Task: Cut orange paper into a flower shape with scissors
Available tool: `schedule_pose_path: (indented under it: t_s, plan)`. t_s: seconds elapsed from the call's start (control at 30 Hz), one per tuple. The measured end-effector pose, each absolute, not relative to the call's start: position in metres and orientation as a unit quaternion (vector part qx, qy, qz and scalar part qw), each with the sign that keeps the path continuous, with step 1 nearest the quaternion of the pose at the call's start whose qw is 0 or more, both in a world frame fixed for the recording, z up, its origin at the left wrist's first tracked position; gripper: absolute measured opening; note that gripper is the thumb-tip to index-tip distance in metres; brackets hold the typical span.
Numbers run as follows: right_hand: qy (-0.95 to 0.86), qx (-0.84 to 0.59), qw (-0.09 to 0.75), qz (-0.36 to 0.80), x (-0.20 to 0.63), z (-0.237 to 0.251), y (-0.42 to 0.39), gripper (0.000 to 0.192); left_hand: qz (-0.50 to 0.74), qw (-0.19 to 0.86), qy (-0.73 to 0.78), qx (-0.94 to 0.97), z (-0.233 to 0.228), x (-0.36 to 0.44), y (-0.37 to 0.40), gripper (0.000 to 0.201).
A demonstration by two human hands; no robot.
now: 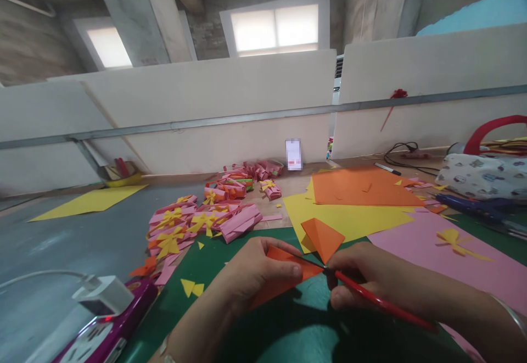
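Note:
My left hand [267,269] pinches a folded piece of orange paper [278,291] between thumb and fingers, low over the green mat [288,327]. My right hand [358,272] is closed around red-handled scissors [382,300], seen nearly edge-on. Their dark thin blade runs along the orange paper by my left thumb. An orange flap [324,238] stands up just beyond the blade, close to my right fingertips. Left of my hands lie small yellow paper scraps [191,288] on the mat.
Pink paper rolls with yellow bows [241,223] are heaped beyond my left hand. Orange [362,184], yellow [341,217] and pink sheets [415,236] overlap ahead and right. A purple power strip [105,324] holds a white charger [105,296]. A phone [293,154] leans against the partition.

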State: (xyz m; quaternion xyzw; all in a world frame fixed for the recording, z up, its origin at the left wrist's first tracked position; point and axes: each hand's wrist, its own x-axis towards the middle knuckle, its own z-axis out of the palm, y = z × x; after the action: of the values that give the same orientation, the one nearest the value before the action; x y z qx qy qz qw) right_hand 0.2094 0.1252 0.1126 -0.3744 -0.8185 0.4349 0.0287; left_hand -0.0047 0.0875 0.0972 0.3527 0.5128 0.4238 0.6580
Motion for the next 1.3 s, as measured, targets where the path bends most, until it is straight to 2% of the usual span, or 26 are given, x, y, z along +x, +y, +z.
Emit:
schedule_pose_path:
  t_s: [0.37,0.8,1.03,1.3]
  plan:
    - [-0.824,-0.369,0.021,0.429,0.2044,0.1185,0.1175,0.021,0.406,0.652,0.521,0.373,0.1006,-0.0025,0.0864,0.041]
    - [-0.832,-0.362,0.015,0.421,0.2072,0.1117,0.1207,0.029,0.401,0.668,0.509,0.366,0.0998,-0.0012,0.0841,0.039]
    - [-0.832,-0.362,0.014,0.421,0.2081,0.1119,0.121,0.032,0.397,0.64,0.531,0.388,0.1037,0.0011,0.0846,0.045]
    - [-0.825,-0.366,0.031,0.429,0.2081,0.1136,0.1181,0.029,0.412,0.679,0.469,0.386,0.0951,-0.003,0.0849,0.063]
